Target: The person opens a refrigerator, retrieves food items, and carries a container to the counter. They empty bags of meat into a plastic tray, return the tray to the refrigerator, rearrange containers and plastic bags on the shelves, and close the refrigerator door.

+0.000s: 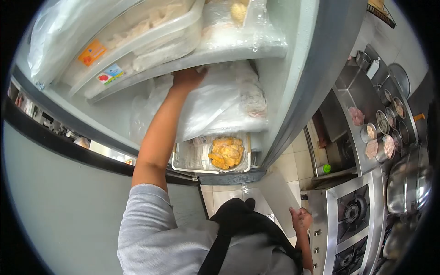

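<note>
Bag of large, milky, translucent plastic (206,107) could be tearing if the bare left hand (188,79) is dragging it against the pale shelf (220,57) above. Crumpled, glossy, it is lying far centre; whether left fingers are gripping, one cannot tell. Near right, the bare right hand (300,219) is pinching a flat grey panel (280,197).

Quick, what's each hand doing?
Left hand: at whitish, crinkled plastic packaging; grip cannot be told.
Right hand: closed, holding a flat, pale-grey, rectangular panel.
</note>
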`<action>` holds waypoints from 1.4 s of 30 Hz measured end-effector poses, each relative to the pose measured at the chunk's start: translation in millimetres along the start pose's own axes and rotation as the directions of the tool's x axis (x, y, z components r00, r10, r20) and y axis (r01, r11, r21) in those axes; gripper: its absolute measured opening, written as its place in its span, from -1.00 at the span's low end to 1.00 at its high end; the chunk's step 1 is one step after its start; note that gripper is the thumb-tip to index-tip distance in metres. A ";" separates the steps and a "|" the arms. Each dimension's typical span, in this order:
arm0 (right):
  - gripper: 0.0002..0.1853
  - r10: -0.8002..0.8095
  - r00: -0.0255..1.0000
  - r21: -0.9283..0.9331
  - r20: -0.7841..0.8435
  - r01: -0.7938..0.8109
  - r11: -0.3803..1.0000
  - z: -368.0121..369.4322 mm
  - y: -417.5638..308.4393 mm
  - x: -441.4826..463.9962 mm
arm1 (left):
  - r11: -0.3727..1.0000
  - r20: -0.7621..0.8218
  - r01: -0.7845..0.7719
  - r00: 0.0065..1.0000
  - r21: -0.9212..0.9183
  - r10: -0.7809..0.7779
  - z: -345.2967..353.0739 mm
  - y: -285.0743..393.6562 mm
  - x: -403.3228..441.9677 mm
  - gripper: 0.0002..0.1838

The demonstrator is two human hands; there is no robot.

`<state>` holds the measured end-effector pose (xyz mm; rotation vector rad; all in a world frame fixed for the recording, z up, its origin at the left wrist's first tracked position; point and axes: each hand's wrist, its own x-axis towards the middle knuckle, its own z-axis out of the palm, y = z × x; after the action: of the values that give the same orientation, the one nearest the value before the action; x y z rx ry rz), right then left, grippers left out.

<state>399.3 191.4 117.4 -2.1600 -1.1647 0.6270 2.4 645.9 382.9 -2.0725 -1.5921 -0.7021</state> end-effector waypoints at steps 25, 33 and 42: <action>-0.54 -0.204 0.975 -0.081 0.086 0.211 0.974 -47.8 6.4 -11.4 | 0.841 0.339 0.517 0.829 -0.160 -0.446 -18.2 -97.4 -150.0 -0.39; -0.53 -0.446 0.890 -0.146 0.093 0.455 0.878 -77.3 50.7 -24.1 | 0.636 -0.208 0.266 0.796 -0.724 -0.569 -138.6 83.2 -221.7 -0.70; -0.63 -0.971 0.226 -0.010 0.083 0.974 0.226 -142.6 31.9 -90.2 | 0.101 0.876 0.914 0.405 -0.393 -0.262 -201.9 243.1 -451.5 0.05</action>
<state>464.5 60.4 207.2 -0.9503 -2.2461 0.0249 115.9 123.5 249.1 -2.2009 -3.2879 -1.5777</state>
